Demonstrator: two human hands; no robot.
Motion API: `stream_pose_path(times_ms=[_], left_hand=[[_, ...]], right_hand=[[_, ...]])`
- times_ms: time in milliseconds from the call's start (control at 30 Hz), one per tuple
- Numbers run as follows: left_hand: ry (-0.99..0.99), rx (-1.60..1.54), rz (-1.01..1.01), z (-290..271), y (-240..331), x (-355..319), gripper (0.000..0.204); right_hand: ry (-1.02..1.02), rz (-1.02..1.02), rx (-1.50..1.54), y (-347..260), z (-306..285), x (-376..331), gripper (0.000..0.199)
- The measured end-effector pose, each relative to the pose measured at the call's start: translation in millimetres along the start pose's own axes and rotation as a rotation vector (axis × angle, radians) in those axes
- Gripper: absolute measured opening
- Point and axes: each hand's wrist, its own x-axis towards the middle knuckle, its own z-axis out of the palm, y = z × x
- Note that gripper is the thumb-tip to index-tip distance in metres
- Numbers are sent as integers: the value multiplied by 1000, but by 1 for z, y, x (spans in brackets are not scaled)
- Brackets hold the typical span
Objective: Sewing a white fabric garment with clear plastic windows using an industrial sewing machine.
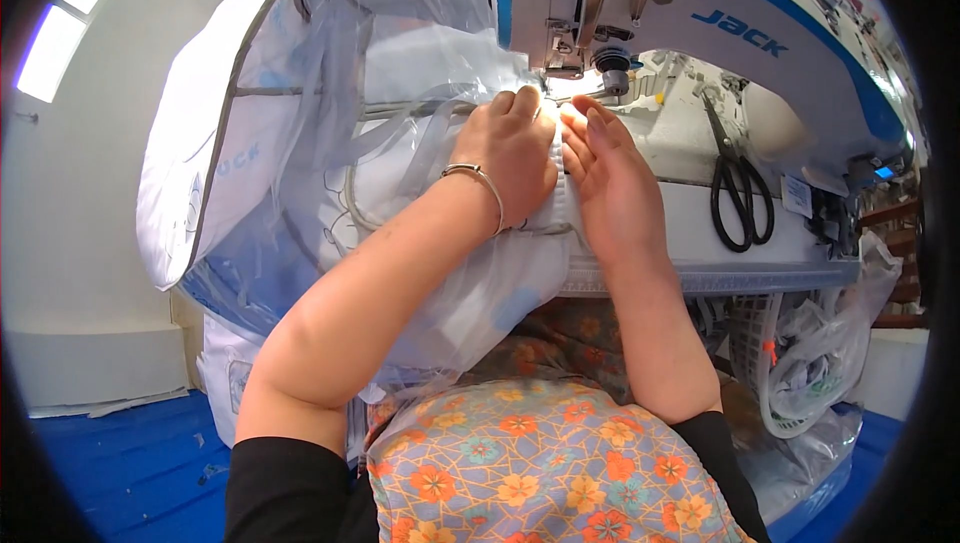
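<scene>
Sewing in hand: both hands at the presser foot

Looks like you're at the feeding step: lining up the soft, translucent white-and-clear sheet piece with grey bound edges [300,173] at the metal presser foot [565,71]. The piece fills 9 to 12 o'clock, its near folds draped toward your lap, its working edge at about 1 o'clock, between your hands.

Left hand [505,148]: knuckles up, fingers bent down onto the work just beside the foot. Right hand [605,158]: cupped on edge, fingers curled inward. Fingertips partly hidden on both, so can't tell whether either is pinching or only pressing.

Next move, my judgement: calls for keeping the edge flat and square to the foot, fingertips clear of the needle area, slack folds kept from dragging.

Materials: sheet is filmy, wrinkled, see-through in places; a narrow white ribbed strip [560,193] runs between your hands. Glossy white-and-blue sewing machine [660,3], rounded arm, 1 o'clock. Black loop-handled metal scissors [742,193] lie between 2 and 3. White plastic lattice basket [768,383] with crinkly clear bag [835,333], 4 o'clock. Orange-flowered fabric apron [540,453] at 6.
</scene>
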Motion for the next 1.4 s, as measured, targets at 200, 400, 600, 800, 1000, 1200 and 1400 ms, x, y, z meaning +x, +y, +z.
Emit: stream_pose_path(times_ms=[200, 400, 600, 800, 1000, 1200, 1400], left_hand=[[2, 40, 34, 2, -1, -4, 27], [-41, 60, 41, 0, -2, -1, 33], [-54, 69, 43, -1, -3, 1, 25], [5, 86, 62, 5, -8, 1, 24], [-42, 68, 95, -2, -2, -1, 32], [-81, -85, 82, -25, 22, -38, 46], [-88, -178, -2, -31, 24, -73, 29]], right_hand=[[-15, -39, -218, -12, -12, -7, 31], [12, -194, -554, -31, -18, 8, 24], [-20, -314, -622, -45, -24, 35, 23], [-49, -520, -968, -53, -28, 48, 23], [-84, -864, -1273, -72, -29, 54, 25], [-142, -746, -1393, -59, -32, 30, 22], [-596, -775, -1463, -12, -50, -71, 31]])
